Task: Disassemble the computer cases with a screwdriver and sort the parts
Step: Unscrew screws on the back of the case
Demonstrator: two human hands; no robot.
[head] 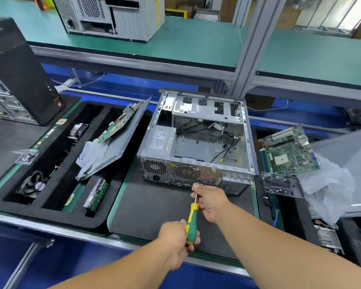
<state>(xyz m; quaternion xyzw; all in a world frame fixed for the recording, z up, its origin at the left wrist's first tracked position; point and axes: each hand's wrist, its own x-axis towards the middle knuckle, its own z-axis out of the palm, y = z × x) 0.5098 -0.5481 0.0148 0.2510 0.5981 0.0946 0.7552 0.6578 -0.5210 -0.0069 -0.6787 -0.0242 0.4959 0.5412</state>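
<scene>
Overhead, green-topped shelves on grey aluminium framing cross a workshop; below them a dark mat covers the bench. One opened computer case lies at the mat's far edge. Three cases show in all, and two bare motherboards. The left hand grips the one screwdriver by its handle; the right hand pinches its shaft against the case's rear panel.

L hand grips green/yellow screwdriver handle; R hand pinches its shaft, tip at rear panel of open computer case on dark mat. Circuit board lies to case's right, foam tray w/ parts to its left.
</scene>
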